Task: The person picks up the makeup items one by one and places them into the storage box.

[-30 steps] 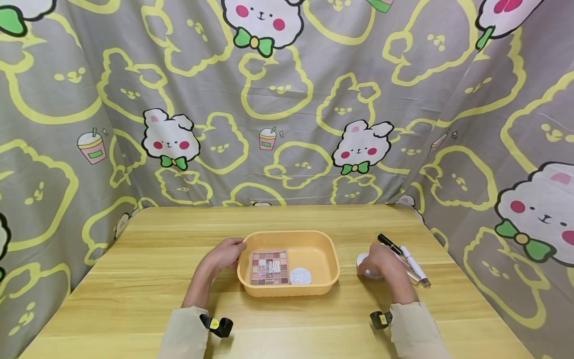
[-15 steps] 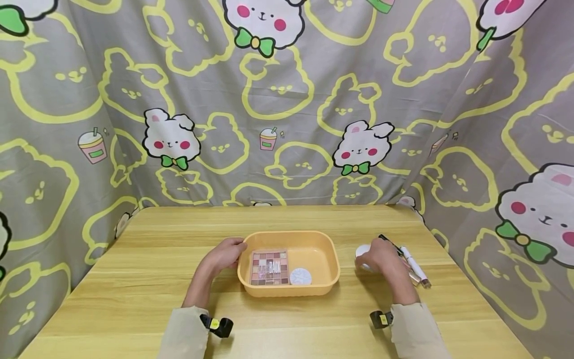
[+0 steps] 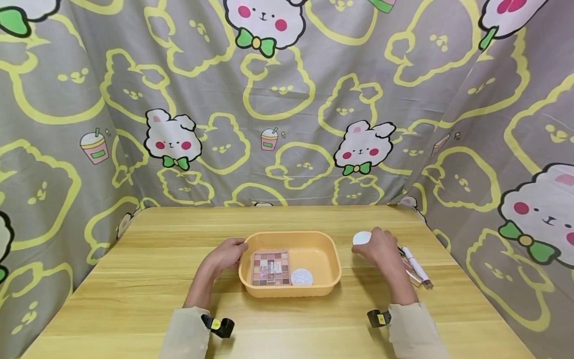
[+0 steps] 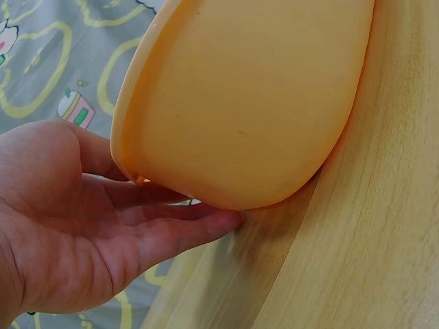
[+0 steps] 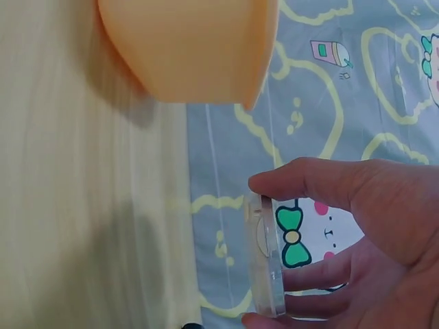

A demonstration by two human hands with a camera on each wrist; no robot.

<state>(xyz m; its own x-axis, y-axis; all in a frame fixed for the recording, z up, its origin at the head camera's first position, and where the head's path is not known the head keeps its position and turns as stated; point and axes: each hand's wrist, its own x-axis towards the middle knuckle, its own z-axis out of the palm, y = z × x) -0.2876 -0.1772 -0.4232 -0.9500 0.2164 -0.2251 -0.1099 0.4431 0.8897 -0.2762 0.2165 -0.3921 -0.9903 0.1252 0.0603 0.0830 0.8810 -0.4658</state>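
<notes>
My left hand (image 3: 227,254) holds the left end of a yellow-orange plastic basin (image 3: 334,259). In the left wrist view, one finger passes behind the basin's rim (image 4: 127,116) and others touch the outside wall. Inside the basin lie an eyeshadow palette (image 3: 270,268) at left and a round, pale marbled compact (image 3: 302,277) beside it. To the right of the basin, my right hand (image 3: 381,252) pinches a flat round white compact (image 3: 361,238) off the table. Its clear edge (image 5: 266,260) shows between thumb and fingers in the right wrist view.
A white tube with a brownish end (image 3: 417,268) and other slim cosmetics lie on the wooden table (image 3: 287,324) to the right, partly hidden by my right hand. A patterned curtain (image 3: 278,174) stands around the back and sides.
My right hand has lifted the round white compact from beside the slim cosmetics and moved it slightly away from me, tilting it. The left hand and basin stay put.
</notes>
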